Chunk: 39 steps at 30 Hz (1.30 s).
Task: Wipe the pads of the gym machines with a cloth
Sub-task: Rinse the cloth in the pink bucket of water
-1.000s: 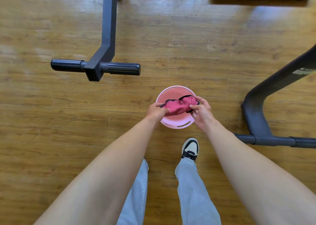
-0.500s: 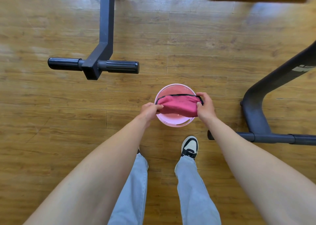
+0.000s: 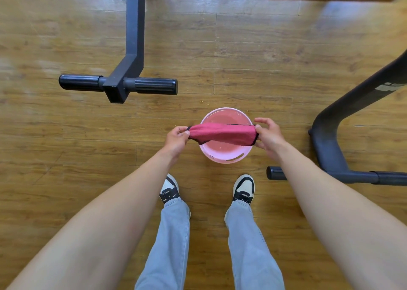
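Since half a sec ago you've pulled the cloth (image 3: 222, 133) wider; it's now stretched btwn both hands over the pink bucket (image 3: 225, 155), and both shoes (image 3: 244, 188) show. Your left hand (image 3: 176, 140) pinches the cloth's left end, fingers curled tight. Your right hand (image 3: 269, 136) grips the right end w/ thumb and lower fingers, index finger lifted off. Hands well apart, cloth taut, sagging a bit at its lower edge. Bucket sits on the wood floor (image 3: 66, 146) just ahead of your feet. Machine handle bar (image 3: 119, 84) off to front-left, dark frame leg (image 3: 328, 139) near on the right; bare floor btwn them.
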Each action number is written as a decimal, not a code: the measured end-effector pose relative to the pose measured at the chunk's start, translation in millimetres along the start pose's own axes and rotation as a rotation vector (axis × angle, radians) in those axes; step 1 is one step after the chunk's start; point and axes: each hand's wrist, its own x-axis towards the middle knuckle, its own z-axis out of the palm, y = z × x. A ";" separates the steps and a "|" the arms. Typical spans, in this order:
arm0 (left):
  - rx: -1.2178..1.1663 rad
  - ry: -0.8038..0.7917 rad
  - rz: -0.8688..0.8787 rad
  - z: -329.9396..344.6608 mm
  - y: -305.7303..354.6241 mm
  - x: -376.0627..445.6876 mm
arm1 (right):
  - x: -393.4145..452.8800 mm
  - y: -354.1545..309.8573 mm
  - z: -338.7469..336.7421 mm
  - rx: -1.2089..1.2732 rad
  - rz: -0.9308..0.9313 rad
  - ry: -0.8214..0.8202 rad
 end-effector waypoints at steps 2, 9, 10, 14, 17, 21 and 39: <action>0.031 0.004 0.007 -1.5 1.5 1.6 | -1.1 -3.1 -3.8 0.034 0.011 -0.063; -0.106 -0.100 -0.084 1.3 12.9 -2.2 | -1.3 -6.2 -8.2 0.128 -0.041 -0.026; -0.089 -0.093 -0.071 2.7 16.4 -4.0 | -1.6 -5.8 -8.7 0.117 -0.055 -0.018; -0.001 -0.154 0.005 4.7 26.8 -12.2 | -3.0 -4.7 -12.1 0.016 -0.105 -0.017; 0.330 -0.270 0.208 -0.6 27.3 -16.9 | -7.2 -7.7 -17.2 -0.146 -0.113 -0.119; 0.723 -0.082 0.473 -0.8 23.9 -25.8 | -16.1 -14.0 -22.5 -0.360 -0.153 -0.250; 0.615 -0.179 0.557 5.3 27.0 -34.0 | -38.9 6.9 -9.9 -0.713 -0.589 -0.202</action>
